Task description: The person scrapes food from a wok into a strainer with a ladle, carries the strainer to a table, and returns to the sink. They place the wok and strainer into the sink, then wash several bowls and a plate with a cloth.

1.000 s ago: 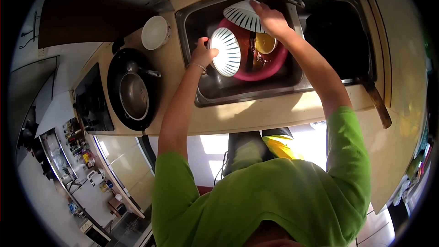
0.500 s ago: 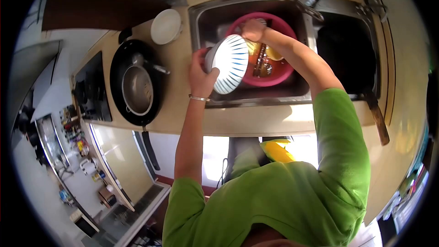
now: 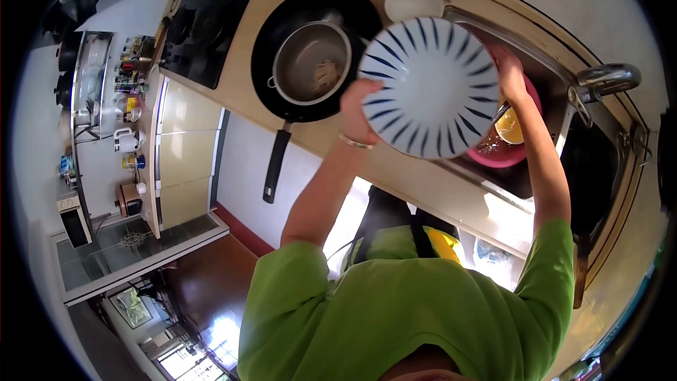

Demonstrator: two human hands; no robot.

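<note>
A white bowl with dark blue stripes (image 3: 431, 88) is held up between my two hands, its striped inside facing the camera. My left hand (image 3: 360, 111) grips the bowl's left rim, and a bracelet circles that wrist. On the bowl's upper right side is my right hand (image 3: 509, 74), its fingers partly hidden behind the rim. Below and behind the bowl, a pink basin (image 3: 502, 158) stands in the metal sink. A yellow bowl (image 3: 510, 127) and reddish water show in the basin; the striped bowl covers part of it.
On the counter to the left, a metal pot (image 3: 312, 63) sits inside a black wok (image 3: 271, 109). Behind the striped bowl is a white bowl (image 3: 414, 3). A black stove (image 3: 210, 32) is farther left, the faucet (image 3: 608, 79) at right, with a wooden handle (image 3: 580, 279) below it.
The view has turned left. The striped bowl has moved from beside the basin toward the wok side, tilting to face the camera. My right hand has left the basin and taken hold of its rim.
</note>
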